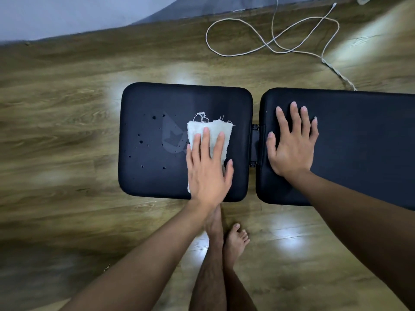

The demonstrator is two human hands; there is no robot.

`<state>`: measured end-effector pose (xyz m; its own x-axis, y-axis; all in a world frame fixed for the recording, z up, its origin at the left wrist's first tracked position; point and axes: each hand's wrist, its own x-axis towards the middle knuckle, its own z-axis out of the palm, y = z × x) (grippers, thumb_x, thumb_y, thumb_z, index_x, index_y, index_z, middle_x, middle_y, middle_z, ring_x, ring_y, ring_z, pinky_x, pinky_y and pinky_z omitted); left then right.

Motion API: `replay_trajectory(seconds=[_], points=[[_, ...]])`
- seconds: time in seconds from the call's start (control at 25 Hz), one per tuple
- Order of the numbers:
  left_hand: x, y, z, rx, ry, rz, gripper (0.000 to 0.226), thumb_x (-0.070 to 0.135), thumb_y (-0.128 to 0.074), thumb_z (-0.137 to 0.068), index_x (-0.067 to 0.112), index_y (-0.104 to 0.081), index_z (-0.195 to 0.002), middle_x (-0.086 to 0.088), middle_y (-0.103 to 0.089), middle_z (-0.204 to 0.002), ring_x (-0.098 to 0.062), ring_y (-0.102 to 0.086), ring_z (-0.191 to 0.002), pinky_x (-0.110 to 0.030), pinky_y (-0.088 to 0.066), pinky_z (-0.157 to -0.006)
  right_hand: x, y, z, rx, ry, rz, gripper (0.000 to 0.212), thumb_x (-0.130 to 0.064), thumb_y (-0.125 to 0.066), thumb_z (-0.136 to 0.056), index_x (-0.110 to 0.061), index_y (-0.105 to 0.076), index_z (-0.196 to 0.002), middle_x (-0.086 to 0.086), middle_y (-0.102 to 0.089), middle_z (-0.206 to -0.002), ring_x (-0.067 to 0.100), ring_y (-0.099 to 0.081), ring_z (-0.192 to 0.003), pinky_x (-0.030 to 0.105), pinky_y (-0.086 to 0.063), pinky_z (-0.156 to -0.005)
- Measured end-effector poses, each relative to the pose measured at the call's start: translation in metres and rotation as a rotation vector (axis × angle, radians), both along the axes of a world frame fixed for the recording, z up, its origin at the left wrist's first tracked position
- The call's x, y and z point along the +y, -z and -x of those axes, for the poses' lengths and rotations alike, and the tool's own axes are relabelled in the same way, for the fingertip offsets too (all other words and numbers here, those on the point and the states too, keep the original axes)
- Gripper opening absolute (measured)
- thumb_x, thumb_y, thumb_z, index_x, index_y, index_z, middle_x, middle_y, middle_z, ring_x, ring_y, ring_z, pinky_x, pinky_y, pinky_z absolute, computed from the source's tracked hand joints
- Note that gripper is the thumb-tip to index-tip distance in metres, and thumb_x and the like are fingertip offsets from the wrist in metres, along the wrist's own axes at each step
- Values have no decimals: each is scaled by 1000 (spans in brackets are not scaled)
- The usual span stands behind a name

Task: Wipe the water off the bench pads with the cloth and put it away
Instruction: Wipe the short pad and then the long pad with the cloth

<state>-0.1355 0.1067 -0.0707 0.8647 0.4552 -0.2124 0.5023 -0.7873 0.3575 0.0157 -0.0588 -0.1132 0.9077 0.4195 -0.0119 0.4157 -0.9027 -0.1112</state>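
Two black bench pads lie side by side on the floor. The square left pad [157, 104] carries several water droplets [141, 142] on its left half and a faint logo in the middle. A frayed white cloth [219, 131] lies on this pad's right part, and my left hand [207, 169] presses flat on it with fingers spread. My right hand [292, 144] rests flat and open on the left end of the long right pad [359, 131], holding nothing. A dark metal hinge [256, 144] joins the pads.
A wooden floor [67, 131] surrounds the bench. A white cable [274, 39] loops on the floor behind the pads and runs to the right pad's back edge. My bare feet [235, 239] stand just in front of the bench. A grey wall base runs along the top.
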Motion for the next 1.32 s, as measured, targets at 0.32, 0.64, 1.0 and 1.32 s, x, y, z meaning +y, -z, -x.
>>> replay_trajectory(seconds=[0.32, 0.64, 1.0, 1.32], points=[[-4, -25, -23, -239, -289, 199, 48, 2, -51, -92, 14, -56, -139, -2, -53, -145, -26, -49, -122, -35, -40, -103, 1, 1, 0, -3, -4, 3, 61, -45, -31, -99, -29, -21, -156, 6, -15, -166, 30, -10, -153, 57, -11, -123], [57, -48, -25, -282, -518, 657, 52, 4, -51, -92, 19, -46, -142, 11, -57, -134, -8, -56, -119, -31, -46, -104, 2, -4, 1, 24, 10, 5, 61, -45, -31, -99, -29, -21, -156, 6, -14, -166, 30, -9, -153, 55, -9, -123], [48, -23, -9, -105, -175, 21, 75, 45, -49, -94, 20, -25, -159, -12, -11, -169, -30, -11, -155, -44, -16, -124, 2, -6, 2, 34, 10, -17, 60, -45, -31, -99, -28, -22, -156, 6, -15, -166, 30, -9, -154, 56, -9, -123], [43, 18, -11, 71, 23, -193, 66, 37, -32, -104, 19, -9, -163, -14, -2, -170, -35, 1, -157, -51, -9, -127, 3, -2, 2, 6, 9, -20, 61, -45, -33, -98, -28, -23, -156, 6, -16, -166, 30, -10, -153, 56, -10, -123]])
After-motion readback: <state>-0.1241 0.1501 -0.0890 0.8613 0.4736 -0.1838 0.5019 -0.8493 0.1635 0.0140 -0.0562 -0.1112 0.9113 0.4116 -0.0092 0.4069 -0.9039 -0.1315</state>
